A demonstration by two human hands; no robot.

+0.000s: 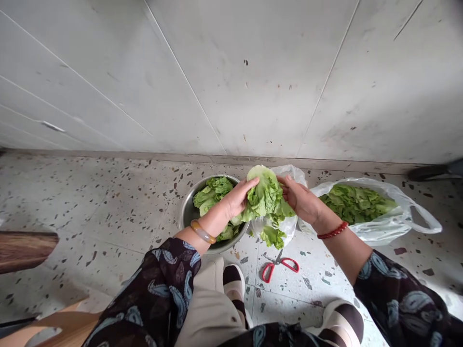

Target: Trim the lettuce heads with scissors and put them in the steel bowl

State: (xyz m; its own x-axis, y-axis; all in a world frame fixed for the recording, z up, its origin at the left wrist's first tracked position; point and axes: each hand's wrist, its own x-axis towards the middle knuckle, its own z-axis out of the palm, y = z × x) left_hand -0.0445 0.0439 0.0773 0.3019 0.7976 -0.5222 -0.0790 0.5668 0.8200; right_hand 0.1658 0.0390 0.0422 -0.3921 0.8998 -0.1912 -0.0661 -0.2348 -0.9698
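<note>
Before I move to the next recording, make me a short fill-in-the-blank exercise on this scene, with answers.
1. The leafy lettuce is held between the left hand and the ____ hand.
2. The open scissors lie on the terrazzo floor and have ____ handles.
3. The amber-coloured bangle is worn on the ____ arm.

Missing words: right; red; left.

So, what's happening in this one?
A person is handling a bunch of lettuce low over a speckled floor. The left hand holds it, and the right hand is at its other side. More leaves sit in a metal bowl to the left and in a plastic bag to the right. Red-handled scissors lie open on the floor near the person's feet.
</note>
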